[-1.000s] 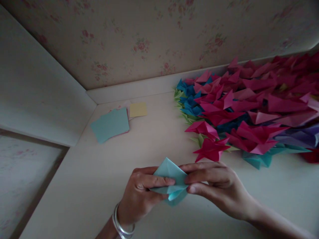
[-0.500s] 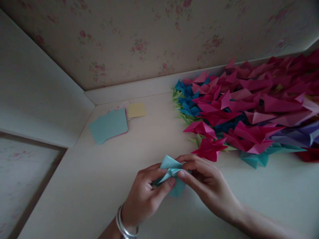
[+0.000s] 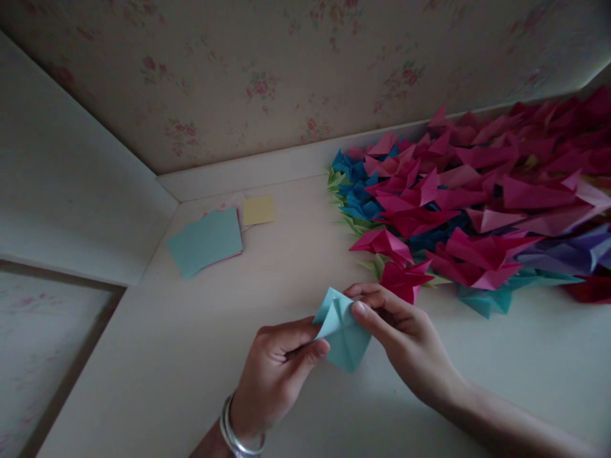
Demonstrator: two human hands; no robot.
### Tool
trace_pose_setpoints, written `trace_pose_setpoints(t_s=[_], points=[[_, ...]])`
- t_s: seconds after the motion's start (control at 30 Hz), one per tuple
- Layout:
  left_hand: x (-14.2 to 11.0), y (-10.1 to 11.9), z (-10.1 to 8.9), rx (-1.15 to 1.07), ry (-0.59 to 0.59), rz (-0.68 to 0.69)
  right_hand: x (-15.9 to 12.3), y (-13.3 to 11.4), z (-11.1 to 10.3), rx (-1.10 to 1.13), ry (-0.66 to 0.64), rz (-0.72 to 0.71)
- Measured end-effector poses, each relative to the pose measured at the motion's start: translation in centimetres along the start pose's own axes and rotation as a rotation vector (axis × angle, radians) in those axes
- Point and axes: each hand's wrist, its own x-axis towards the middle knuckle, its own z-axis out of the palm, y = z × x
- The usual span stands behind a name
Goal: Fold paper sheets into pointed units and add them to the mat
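Note:
Between my hands is a light blue sheet of origami paper point(image 3: 344, 337), folded into a small diamond shape with crease lines across its front. My left hand point(image 3: 285, 362) pinches its left corner between thumb and fingers, and silver bangles circle that wrist. On the upper right edge, my right hand point(image 3: 398, 327) grips the paper, thumb in front and fingers behind. The paper's upper left layer stands a little apart from the front one. The fingertips behind the paper are partly hidden.
A stack of light blue paper point(image 3: 210, 242) lies at the left of the white table point(image 3: 191, 350), beside a small yellow sheet point(image 3: 259, 210). Many folded paper pieces point(image 3: 458, 197) in pink, blue, green and purple cover the right back. A floral wall point(image 3: 267, 83) rises behind.
The front layer of the blue paper has come up flat into a diamond, where a raised fold stood before. My right hand has shifted slightly up and right along its edge.

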Motion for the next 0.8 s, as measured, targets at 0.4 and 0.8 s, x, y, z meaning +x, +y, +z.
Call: trace_pose_setpoints(t_s=[0.4,0.8], points=[[-0.1,-0.5,0.5,-0.147,0.059,-0.109,-0.3,-0.2,0.2,-0.041,0.063,-0.034],[-0.3,-1.6,1.3,-0.299,0.308,-0.232,-0.5,0.3,0.1,-0.045,0.057,-0.061]])
